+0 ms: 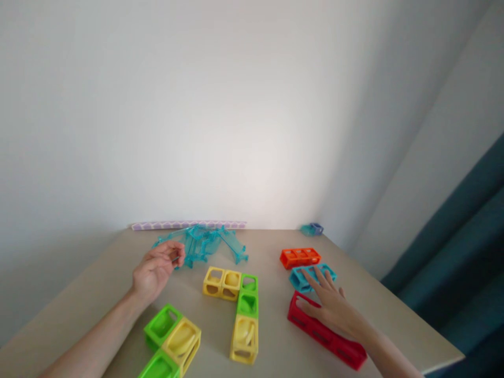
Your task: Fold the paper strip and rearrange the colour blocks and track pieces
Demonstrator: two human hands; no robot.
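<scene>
On the right, my right hand point(328, 299) is spread open, its fingertips over a blue block row point(303, 282) and its thumb over a long red block row point(328, 338). An orange block row point(300, 257) lies just behind the blue one. My left hand point(157, 268) is raised at the left with its fingers curled; whether they hold anything is hard to make out. Between the hands sits a joined shape of yellow blocks point(244, 340) and green blocks point(248, 304). Nearer me at the left is another green and yellow block group point(181, 341).
Clear teal plastic pieces point(202, 244) are heaped at the back left, before a long patterned purple strip point(189, 225) along the wall. A small purple and teal piece point(316, 229) sits at the back right corner. Dark teal curtains point(464, 252) hang beyond the table's right edge.
</scene>
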